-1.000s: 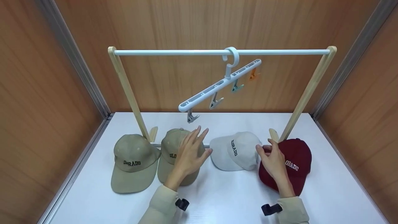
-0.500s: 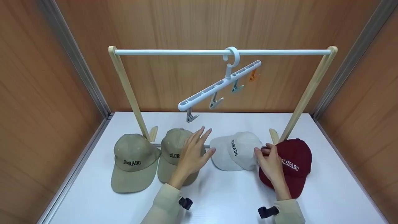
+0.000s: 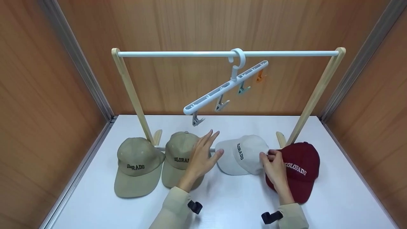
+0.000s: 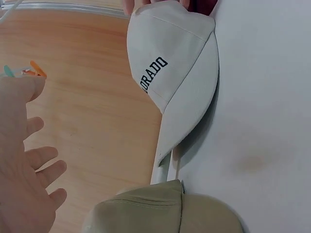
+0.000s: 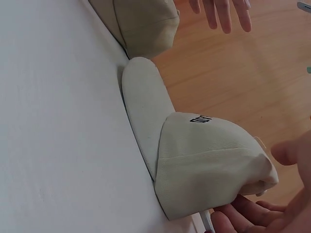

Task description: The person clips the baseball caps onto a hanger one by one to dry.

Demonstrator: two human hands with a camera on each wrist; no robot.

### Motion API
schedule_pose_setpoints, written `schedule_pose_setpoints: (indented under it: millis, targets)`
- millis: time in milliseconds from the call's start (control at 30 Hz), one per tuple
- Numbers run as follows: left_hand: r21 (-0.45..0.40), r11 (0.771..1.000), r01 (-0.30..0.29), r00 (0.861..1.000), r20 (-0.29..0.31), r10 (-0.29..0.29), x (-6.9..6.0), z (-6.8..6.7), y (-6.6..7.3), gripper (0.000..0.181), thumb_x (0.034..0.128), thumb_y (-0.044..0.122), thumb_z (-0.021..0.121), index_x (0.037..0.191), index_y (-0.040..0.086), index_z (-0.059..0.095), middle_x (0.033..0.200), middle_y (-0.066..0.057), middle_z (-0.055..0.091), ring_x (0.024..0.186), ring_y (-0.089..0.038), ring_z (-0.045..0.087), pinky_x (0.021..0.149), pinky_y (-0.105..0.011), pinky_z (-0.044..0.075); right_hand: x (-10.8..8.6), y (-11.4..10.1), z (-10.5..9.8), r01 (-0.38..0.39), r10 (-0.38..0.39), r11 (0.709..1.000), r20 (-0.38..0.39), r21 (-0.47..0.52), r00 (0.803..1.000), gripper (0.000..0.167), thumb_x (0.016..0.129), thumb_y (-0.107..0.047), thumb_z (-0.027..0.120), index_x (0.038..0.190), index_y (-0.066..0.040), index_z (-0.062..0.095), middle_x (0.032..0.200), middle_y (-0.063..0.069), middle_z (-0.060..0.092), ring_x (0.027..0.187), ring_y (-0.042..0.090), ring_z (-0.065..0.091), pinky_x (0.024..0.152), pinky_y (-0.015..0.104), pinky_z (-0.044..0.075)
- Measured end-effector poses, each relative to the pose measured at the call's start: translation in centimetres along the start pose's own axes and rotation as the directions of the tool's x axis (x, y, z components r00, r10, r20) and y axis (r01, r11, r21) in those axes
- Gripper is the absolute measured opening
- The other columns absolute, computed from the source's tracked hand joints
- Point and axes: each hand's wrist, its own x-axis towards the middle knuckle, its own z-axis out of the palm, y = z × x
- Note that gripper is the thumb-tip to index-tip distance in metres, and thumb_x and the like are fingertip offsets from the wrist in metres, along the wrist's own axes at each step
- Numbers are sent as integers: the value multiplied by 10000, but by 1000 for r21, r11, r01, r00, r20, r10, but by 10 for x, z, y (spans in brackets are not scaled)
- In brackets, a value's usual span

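Observation:
My left hand [image 3: 201,160], fingers spread and holding nothing, hovers in front of the second khaki cap [image 3: 182,144], left of the white cap [image 3: 252,152]. In the left wrist view the white cap [image 4: 170,48] lies beyond my left hand [image 4: 24,165]. My right hand [image 3: 276,171] is at the white cap's back edge, over part of the dark red cap [image 3: 302,165]. In the right wrist view, the fingertips of my right hand [image 5: 291,199] are at the underside of the white cap [image 5: 204,165], with the thumb apart from the fabric.
A pale blue hanger [image 3: 222,89] with several clips, one an orange clip [image 3: 260,76], hangs aslant from the rack's white rod [image 3: 175,54] above the caps. Another khaki cap [image 3: 136,168] lies at the left of the white table [image 3: 235,203]. Wood panels enclose the back and sides.
My right hand has moved left and slightly down from in front of the dark red cap to the white cap's back edge. My left hand has drifted right. The caps have stayed put.

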Motion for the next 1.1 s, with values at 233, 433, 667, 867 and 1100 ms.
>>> schedule_pose_setpoints:
  millis: [233,433,667,867,1100]
  targets:
    - [-33,999,17,1000,14,-16,2,6,3,656,1061,481,605,1652,291,391,1733,-65,321,1569,-345,335,1203,-709,284,2,2,2,-50,49,998,44,36,998,628,1104,-356,522,1537,76,380,1402,332,579,1286,427,584,1058,529,497]
    - [-41,999,6,1000,25,-5,6,9,4,656,1061,489,600,1651,291,392,1733,-62,320,1573,-375,317,1229,-702,232,5,2,6,-50,47,996,42,68,998,599,1100,-314,505,1532,86,391,1449,344,557,1322,432,571,1083,526,476]
    - [-69,997,30,998,54,-26,9,14,4,667,1057,543,569,1652,304,387,1740,-38,307,1586,-392,287,1250,-696,166,6,1,10,-40,34,984,38,175,999,562,1098,-220,496,1551,85,362,1556,345,468,1414,441,510,1165,541,432]
    - [-96,994,58,996,73,-51,10,17,3,671,1050,550,574,1650,312,390,1742,-24,301,1591,-372,280,1233,-714,195,5,-3,14,-25,23,971,11,236,1000,559,1090,-157,506,1577,63,341,1553,323,488,1394,415,533,1153,525,438]
    - [-116,991,63,995,80,-54,10,18,3,677,1048,563,570,1650,310,391,1740,-33,304,1596,-347,281,1233,-700,215,9,-7,18,6,11,966,-63,259,998,523,1073,-101,515,1552,58,377,1470,295,587,1312,347,598,1055,381,465]
